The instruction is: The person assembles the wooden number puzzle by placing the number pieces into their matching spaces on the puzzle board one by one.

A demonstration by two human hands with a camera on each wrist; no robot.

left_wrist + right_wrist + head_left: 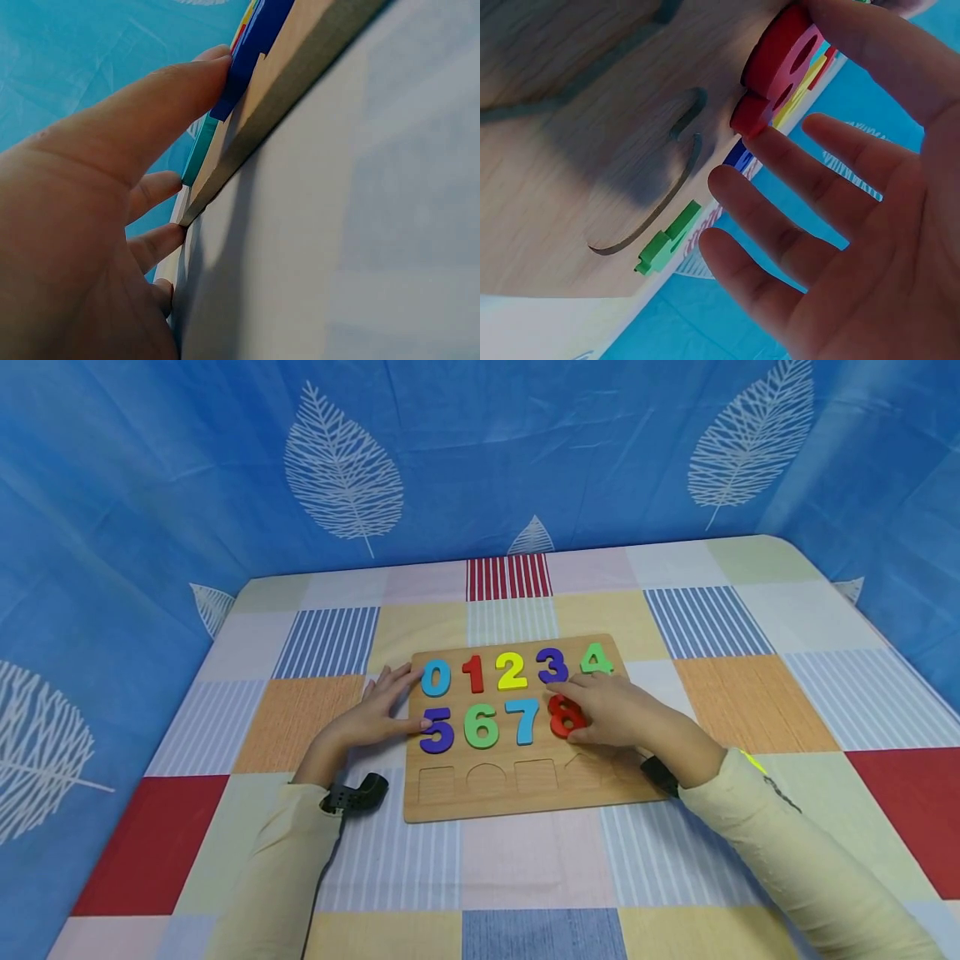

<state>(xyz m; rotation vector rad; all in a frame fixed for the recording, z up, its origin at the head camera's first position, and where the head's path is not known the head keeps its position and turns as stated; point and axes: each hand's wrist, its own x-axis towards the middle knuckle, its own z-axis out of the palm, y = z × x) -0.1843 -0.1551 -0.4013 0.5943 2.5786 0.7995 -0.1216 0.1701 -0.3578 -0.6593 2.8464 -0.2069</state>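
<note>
A wooden number board (487,756) lies on the table. My right hand (626,710) pinches the red number 8 (776,56) between thumb and index finger at the board's right side. In the right wrist view, the other fingers (757,274) stay extended. At the board's left edge is my left hand (372,710), its thumb touching the purple 5 (251,56). Its fairly straight fingers reach the edge beside the blue 0 (427,681). Upper-row numbers include the purple 3 (552,676) and green 4 (596,653), the latter partly covered by the right hand.
The red 1 (476,674), yellow 2 (512,682), green 6 (474,738) and blue 7 (527,720) sit on the board. Outlined recesses (536,774) run along its front. A patchwork cloth (532,860) covers the table; a blue leaf-print curtain (525,443) hangs behind.
</note>
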